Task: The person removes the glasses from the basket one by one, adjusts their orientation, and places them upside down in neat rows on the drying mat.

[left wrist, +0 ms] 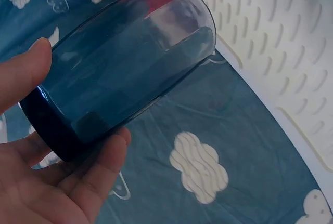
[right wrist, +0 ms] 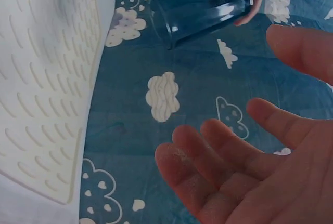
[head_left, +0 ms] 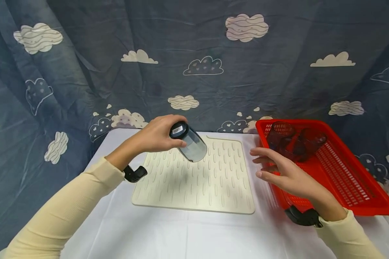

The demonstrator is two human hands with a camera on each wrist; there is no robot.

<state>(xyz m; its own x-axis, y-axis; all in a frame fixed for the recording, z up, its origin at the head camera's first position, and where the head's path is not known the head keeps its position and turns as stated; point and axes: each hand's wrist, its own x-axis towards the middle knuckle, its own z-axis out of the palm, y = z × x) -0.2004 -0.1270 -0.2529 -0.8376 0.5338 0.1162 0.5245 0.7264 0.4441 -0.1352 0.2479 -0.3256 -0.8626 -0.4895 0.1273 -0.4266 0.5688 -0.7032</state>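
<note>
While the left hand (head_left: 159,135) grips the glass (head_left: 195,146), a barcode label (head_left: 177,130) shows.

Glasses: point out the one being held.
The bluish glass tilted in the left hand; the other glasses sit in the red basket.

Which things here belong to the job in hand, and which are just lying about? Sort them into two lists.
Likely part of the job:
left hand, gripping the tilted glass
right hand, holding nothing
ribbed mat
red basket
glassware inside it

Apparently just setting:
white tablecloth
cloud-print backdrop
black wrist-worn devices
</note>
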